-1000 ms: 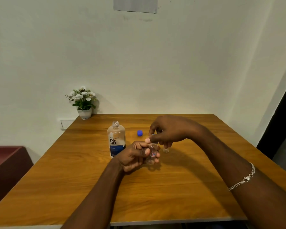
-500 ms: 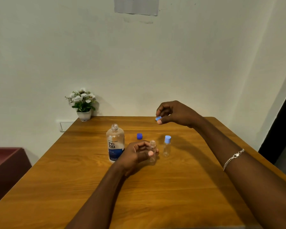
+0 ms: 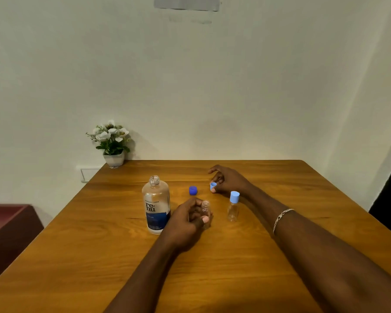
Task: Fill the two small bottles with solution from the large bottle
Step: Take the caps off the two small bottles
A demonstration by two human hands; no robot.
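The large clear solution bottle (image 3: 156, 205) with a blue label stands uncapped on the wooden table (image 3: 212, 267). Its dark blue cap (image 3: 193, 190) lies just behind and to the right. My left hand (image 3: 186, 220) grips an uncapped small clear bottle (image 3: 205, 210), upright on the table. My right hand (image 3: 227, 180) is low over the table behind it and pinches a light blue small cap (image 3: 213, 185). A second small bottle (image 3: 233, 206) with its light blue cap on stands to the right of the held one.
A white pot of artificial flowers (image 3: 112, 143) sits at the table's back left corner against the wall. A dark red cabinet (image 3: 9, 229) stands to the left of the table. A socket plate (image 3: 88, 173) is on the wall.
My right hand took the light blue cap off the small bottle, lifted it away, and has now come down to the table behind the bottles. My left hand kept hold of the small bottle.
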